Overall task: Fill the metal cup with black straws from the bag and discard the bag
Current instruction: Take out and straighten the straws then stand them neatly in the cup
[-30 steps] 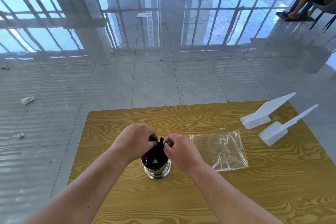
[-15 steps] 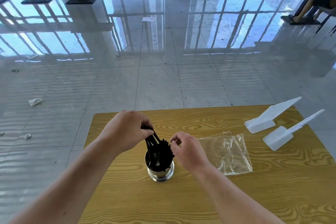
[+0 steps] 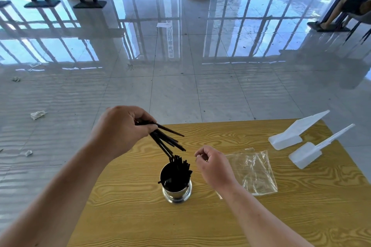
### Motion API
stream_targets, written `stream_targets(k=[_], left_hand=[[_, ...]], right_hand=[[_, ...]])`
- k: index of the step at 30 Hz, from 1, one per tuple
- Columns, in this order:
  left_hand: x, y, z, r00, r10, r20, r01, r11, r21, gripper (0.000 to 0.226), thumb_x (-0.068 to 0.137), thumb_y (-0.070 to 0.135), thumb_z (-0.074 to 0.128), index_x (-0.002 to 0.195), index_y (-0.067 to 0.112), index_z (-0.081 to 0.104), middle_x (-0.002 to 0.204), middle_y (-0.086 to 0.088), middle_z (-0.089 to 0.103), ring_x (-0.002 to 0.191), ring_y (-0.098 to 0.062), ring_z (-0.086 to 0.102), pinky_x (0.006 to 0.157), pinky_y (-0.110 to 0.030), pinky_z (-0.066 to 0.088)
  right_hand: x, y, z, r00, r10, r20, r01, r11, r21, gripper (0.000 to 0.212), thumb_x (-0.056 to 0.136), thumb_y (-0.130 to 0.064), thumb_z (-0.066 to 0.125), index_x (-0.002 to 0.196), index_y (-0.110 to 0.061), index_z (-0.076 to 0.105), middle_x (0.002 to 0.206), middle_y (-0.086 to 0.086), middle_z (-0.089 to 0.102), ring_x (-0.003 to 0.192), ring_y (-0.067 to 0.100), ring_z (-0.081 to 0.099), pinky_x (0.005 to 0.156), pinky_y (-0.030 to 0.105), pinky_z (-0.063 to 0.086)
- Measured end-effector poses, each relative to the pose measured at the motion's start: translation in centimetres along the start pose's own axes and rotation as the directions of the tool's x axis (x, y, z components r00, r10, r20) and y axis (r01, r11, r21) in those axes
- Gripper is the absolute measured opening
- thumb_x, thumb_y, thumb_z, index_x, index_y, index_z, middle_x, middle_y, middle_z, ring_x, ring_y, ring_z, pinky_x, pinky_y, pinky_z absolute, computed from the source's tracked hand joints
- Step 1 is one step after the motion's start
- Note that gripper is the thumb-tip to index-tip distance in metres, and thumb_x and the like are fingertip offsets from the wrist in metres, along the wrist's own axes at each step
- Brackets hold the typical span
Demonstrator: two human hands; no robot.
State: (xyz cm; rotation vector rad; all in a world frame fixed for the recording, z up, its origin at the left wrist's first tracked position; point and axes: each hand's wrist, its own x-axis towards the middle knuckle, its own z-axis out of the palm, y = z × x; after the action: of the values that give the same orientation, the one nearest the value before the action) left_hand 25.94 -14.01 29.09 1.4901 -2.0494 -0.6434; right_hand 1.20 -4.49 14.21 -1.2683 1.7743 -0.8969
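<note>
A shiny metal cup (image 3: 177,191) stands on the wooden table (image 3: 301,216), with several black straws upright in its right side. My left hand (image 3: 122,128) is raised above and to the left of the cup, shut on a bundle of black straws (image 3: 167,139) that slant down toward the cup's mouth. My right hand (image 3: 213,163) hovers just right of the cup with its fingers loosely curled and nothing in them. The clear plastic bag (image 3: 252,170) lies flat and looks empty on the table, right of that hand.
Two white plastic scoops (image 3: 295,132) (image 3: 313,150) lie at the table's far right corner. Beyond the table is glossy tiled floor with paper scraps (image 3: 37,114) at the left. A seated person's legs (image 3: 341,13) show at the far right.
My left hand has lifted a bundle of straws up and to the left, out of the cup. My right hand has come off the straws and drawn slightly right.
</note>
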Motion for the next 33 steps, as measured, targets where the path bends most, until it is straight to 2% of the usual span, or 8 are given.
stream_targets(k=[4, 9, 12, 16, 19, 22, 25, 33], left_hand=[[0.1, -0.3, -0.1, 0.993, -0.02, -0.116, 0.002, 0.988, -0.157, 0.019, 0.077, 0.024, 0.091, 0.079, 0.04, 0.08, 0.063, 0.015, 0.075, 0.059, -0.004, 0.07, 0.062, -0.024, 0.058], [-0.3, -0.9, 2.1, 0.974, -0.123, -0.193, 0.031, 0.908, -0.419, 0.013, 0.074, 0.042, 0.085, 0.086, 0.039, 0.082, 0.068, 0.006, 0.078, 0.066, -0.014, 0.076, 0.073, -0.046, 0.067], [-1.0, -1.3, 3.9, 0.969, -0.216, -0.12, 0.096, 0.776, -0.624, 0.028, 0.068, 0.049, 0.092, 0.089, 0.032, 0.084, 0.078, -0.001, 0.081, 0.072, -0.018, 0.079, 0.072, -0.037, 0.065], [-2.3, -1.9, 6.2, 0.942, -0.324, 0.087, 0.244, 0.484, -0.84, 0.038, 0.061, 0.036, 0.092, 0.091, 0.015, 0.085, 0.086, -0.01, 0.081, 0.076, -0.02, 0.078, 0.071, -0.024, 0.062], [-3.4, -2.6, 7.7, 0.884, -0.377, 0.276, 0.397, 0.296, -0.869, 0.031, 0.063, 0.021, 0.089, 0.091, 0.008, 0.084, 0.09, -0.014, 0.08, 0.076, -0.02, 0.077, 0.07, -0.024, 0.062], [-4.4, -3.8, 9.1, 0.816, -0.406, 0.412, 0.508, 0.163, -0.846, 0.018, 0.071, 0.011, 0.083, 0.088, 0.008, 0.084, 0.087, -0.013, 0.078, 0.073, -0.018, 0.076, 0.068, -0.024, 0.063], [-5.1, -5.1, 10.3, 0.778, -0.401, 0.484, 0.57, 0.126, -0.812, 0.012, 0.074, 0.008, 0.081, 0.085, 0.009, 0.083, 0.084, -0.012, 0.076, 0.073, -0.018, 0.075, 0.068, -0.025, 0.063], [-6.0, -6.6, 11.5, 0.741, -0.38, 0.553, 0.668, 0.343, -0.66, 0.024, 0.087, 0.018, 0.081, 0.108, 0.007, 0.077, 0.093, -0.013, 0.079, 0.083, -0.02, 0.076, 0.071, -0.028, 0.063]], right_hand=[[-0.3, -0.5, -0.2, 0.997, 0.038, 0.061, -0.045, 0.993, 0.109, 0.02, 0.098, -0.012, 0.059, 0.086, -0.021, 0.073, 0.054, -0.009, 0.061, 0.045, 0.002, 0.042, 0.044, 0.024, 0.035], [-0.4, -3.2, 0.0, 0.955, 0.051, 0.293, -0.144, 0.941, 0.306, 0.032, 0.098, -0.042, 0.062, 0.109, -0.015, 0.074, 0.095, 0.01, 0.08, 0.068, 0.019, 0.067, 0.06, 0.032, 0.055], [0.2, -5.1, 0.3, 0.886, 0.083, 0.457, -0.355, 0.755, 0.552, 0.064, 0.093, -0.06, 0.07, 0.138, -0.016, 0.059, 0.127, 0.013, 0.075, 0.085, 0.023, 0.075, 0.073, 0.036, 0.063], [0.8, -6.4, -0.4, 0.869, 0.078, 0.488, -0.469, 0.442, 0.765, 0.11, 0.061, -0.075, 0.088, 0.147, -0.014, 0.057, 0.148, 0.016, 0.062, 0.099, 0.029, 0.077, 0.082, 0.04, 0.064], [1.3, -6.5, -1.4, 0.906, 0.101, 0.41, -0.421, 0.313, 0.852, 0.07, 0.078, -0.06, 0.084, 0.131, -0.017, 0.068, 0.131, 0.017, 0.071, 0.091, 0.03, 0.077, 0.075, 0.04, 0.064], [1.4, -6.3, -1.8, 0.923, 0.163, 0.347, -0.383, 0.441, 0.812, 0.028, 0.098, -0.042, 0.07, 0.1, -0.017, 0.082, 0.1, 0.013, 0.078, 0.076, 0.024, 0.075, 0.064, 0.034, 0.062], [1.3, -6.2, -1.8, 0.946, 0.204, 0.252, -0.324, 0.601, 0.731, 0.03, 0.105, -0.027, 0.063, 0.087, -0.015, 0.085, 0.089, 0.014, 0.079, 0.073, 0.024, 0.075, 0.063, 0.034, 0.063], [1.2, -7.5, -1.8, 0.992, 0.084, 0.092, -0.111, 0.926, 0.362, 0.018, 0.1, -0.016, 0.067, 0.095, -0.001, 0.075, 0.084, 0.019, 0.08, 0.072, 0.029, 0.08, 0.065, 0.037, 0.068]])
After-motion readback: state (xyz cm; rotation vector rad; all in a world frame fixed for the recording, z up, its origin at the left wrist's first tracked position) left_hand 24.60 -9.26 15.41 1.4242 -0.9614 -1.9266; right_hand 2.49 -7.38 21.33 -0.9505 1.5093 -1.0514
